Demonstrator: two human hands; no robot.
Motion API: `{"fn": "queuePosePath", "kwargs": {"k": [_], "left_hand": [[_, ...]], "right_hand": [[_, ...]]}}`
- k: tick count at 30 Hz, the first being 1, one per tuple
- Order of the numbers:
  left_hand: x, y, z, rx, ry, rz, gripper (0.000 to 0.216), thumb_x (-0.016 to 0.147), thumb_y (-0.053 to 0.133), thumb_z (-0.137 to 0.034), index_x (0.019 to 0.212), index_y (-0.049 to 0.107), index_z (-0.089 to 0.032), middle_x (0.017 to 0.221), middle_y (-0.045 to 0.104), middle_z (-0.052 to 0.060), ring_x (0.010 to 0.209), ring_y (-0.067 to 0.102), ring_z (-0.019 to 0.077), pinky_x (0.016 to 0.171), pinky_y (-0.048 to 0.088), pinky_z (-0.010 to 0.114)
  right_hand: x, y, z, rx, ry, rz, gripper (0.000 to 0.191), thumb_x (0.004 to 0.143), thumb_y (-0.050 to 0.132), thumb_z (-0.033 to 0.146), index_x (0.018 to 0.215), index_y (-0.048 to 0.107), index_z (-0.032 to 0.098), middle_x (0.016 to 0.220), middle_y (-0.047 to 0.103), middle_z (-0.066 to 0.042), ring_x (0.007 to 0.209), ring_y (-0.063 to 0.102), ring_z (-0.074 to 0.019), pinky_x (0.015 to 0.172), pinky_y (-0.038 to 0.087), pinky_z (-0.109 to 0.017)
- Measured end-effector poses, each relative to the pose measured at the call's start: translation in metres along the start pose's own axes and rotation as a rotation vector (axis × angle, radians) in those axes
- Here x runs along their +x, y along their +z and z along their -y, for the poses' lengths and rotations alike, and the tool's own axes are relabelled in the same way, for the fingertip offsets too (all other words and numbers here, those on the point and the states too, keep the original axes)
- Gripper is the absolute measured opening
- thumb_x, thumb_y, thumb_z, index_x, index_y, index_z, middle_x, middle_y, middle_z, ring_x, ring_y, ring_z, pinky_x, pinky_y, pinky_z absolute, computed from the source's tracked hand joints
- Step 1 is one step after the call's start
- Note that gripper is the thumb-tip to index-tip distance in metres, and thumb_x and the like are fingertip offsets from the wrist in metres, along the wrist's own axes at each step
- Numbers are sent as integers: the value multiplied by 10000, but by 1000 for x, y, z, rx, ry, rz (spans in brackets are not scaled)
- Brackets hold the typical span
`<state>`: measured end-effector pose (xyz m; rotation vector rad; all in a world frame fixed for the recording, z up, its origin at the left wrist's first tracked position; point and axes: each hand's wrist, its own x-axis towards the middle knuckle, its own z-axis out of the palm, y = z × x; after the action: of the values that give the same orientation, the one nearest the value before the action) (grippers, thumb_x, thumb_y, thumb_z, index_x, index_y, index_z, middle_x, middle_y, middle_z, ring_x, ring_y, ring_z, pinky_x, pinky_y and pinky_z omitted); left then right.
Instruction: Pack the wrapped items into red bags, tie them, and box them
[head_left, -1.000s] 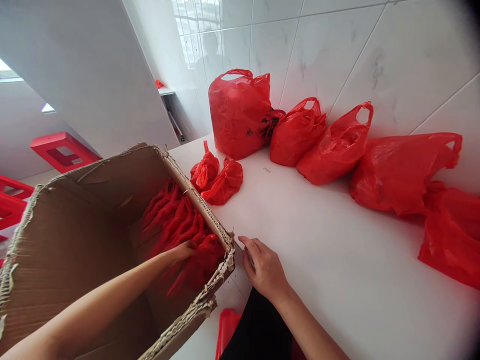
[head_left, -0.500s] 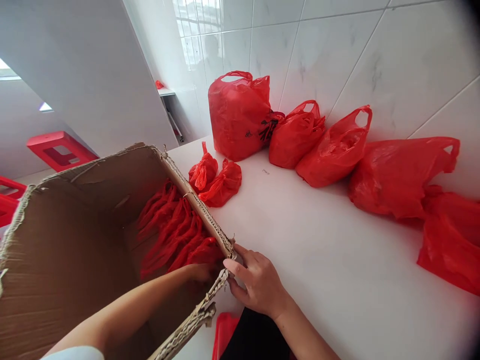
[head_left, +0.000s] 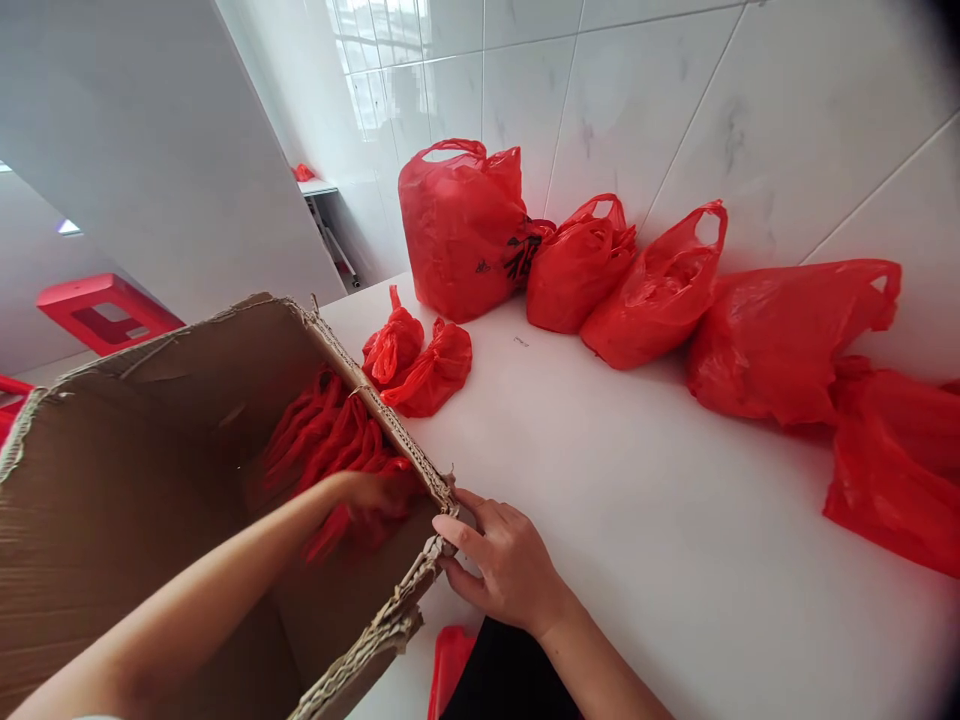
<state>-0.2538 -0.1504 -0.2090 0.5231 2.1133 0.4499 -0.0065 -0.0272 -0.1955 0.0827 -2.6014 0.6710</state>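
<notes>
A torn cardboard box (head_left: 135,470) stands at the white counter's (head_left: 645,530) left end, with a heap of red plastic bags (head_left: 330,435) inside. My left hand (head_left: 375,495) reaches into the box and closes on some of those red bags. My right hand (head_left: 499,570) grips the box's near corner from outside, fingers curled on the ragged rim. Two small knotted red bags (head_left: 416,360) lie on the counter just beyond the box.
Several filled red bags line the tiled wall: a big one (head_left: 461,230), two middle ones (head_left: 577,265) (head_left: 660,290), and larger ones at right (head_left: 787,340) (head_left: 892,470). A red stool (head_left: 105,312) stands lower left. Red plastic (head_left: 448,665) shows below the counter edge.
My right hand moved left from the counter and took hold of the box's corner. My left hand shifted among the bags inside the box and lifted slightly.
</notes>
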Motion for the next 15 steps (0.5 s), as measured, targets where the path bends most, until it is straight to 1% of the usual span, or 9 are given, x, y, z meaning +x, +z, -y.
{"fn": "queuePosePath", "kwargs": {"k": [2, 4, 5, 6, 7, 9, 11, 12, 15], "left_hand": [[-15, -50, -17, 176, -59, -222, 297, 884, 599, -347, 1089, 617, -133, 1094, 631, 63, 955, 623, 231, 818, 529, 420], [-36, -97, -39, 322, -57, -507, 313, 891, 573, -385, 1086, 610, -142, 1135, 616, 94, 1063, 579, 253, 919, 458, 495], [-47, -115, -52, 378, -34, -645, 363, 914, 509, -428, 1095, 602, -127, 1154, 606, 122, 1120, 541, 291, 954, 400, 556], [-57, -127, -66, 424, 5, -776, 435, 943, 409, -465, 1134, 580, -114, 1186, 589, 149, 1169, 499, 335, 961, 355, 602], [-64, -132, -80, 460, 57, -879, 490, 960, 319, -488, 1184, 553, -120, 1225, 572, 161, 1197, 472, 351, 965, 337, 602], [-68, -123, -108, 518, 191, -981, 505, 967, 243, -490, 1239, 526, -171, 1240, 589, 129, 1190, 488, 319, 974, 353, 515], [-56, -100, -132, 556, 309, -944, 426, 947, 319, -476, 1155, 595, -226, 1110, 672, 83, 1062, 584, 278, 907, 413, 413], [-45, -87, -141, 569, 352, -907, 397, 928, 374, -481, 1091, 631, -227, 1054, 692, 82, 1024, 606, 282, 877, 428, 397], [-9, -62, -160, 557, 384, -828, 354, 858, 550, -454, 1012, 657, -154, 1023, 689, 133, 993, 619, 315, 837, 448, 423]], "right_hand": [[0, 0, 0, 7, 2, 2, 374, 838, 589, 266, 1209, 548, 283, 1321, 541, -92, 944, 608, -207, 799, 494, -344], [0, 1, -1, 11, 5, 0, 382, 842, 587, 270, 1221, 547, 290, 1319, 541, -92, 946, 608, -207, 800, 495, -347], [-1, 1, -1, 10, 7, -5, 386, 844, 585, 270, 1227, 546, 292, 1321, 540, -92, 948, 608, -207, 801, 495, -349], [-1, 2, -2, 9, 7, -11, 388, 846, 581, 270, 1232, 545, 294, 1323, 538, -93, 950, 608, -206, 803, 495, -349], [-1, 3, -2, 7, 4, -20, 389, 848, 577, 267, 1235, 546, 294, 1322, 539, -95, 952, 608, -204, 803, 495, -348], [-2, 4, -2, 3, -3, -38, 389, 847, 568, 251, 1233, 549, 289, 1310, 547, -96, 955, 608, -202, 797, 496, -343], [-2, 5, -2, -1, -11, -52, 394, 839, 559, 234, 1229, 551, 282, 1284, 562, -97, 951, 609, -202, 787, 498, -339], [-2, 5, -2, -3, -15, -56, 400, 834, 556, 229, 1231, 551, 281, 1270, 570, -97, 944, 610, -201, 782, 498, -339], [-2, 5, -1, -17, -23, -58, 419, 828, 553, 232, 1243, 546, 285, 1244, 584, -97, 923, 612, -201, 777, 500, -343]]}}
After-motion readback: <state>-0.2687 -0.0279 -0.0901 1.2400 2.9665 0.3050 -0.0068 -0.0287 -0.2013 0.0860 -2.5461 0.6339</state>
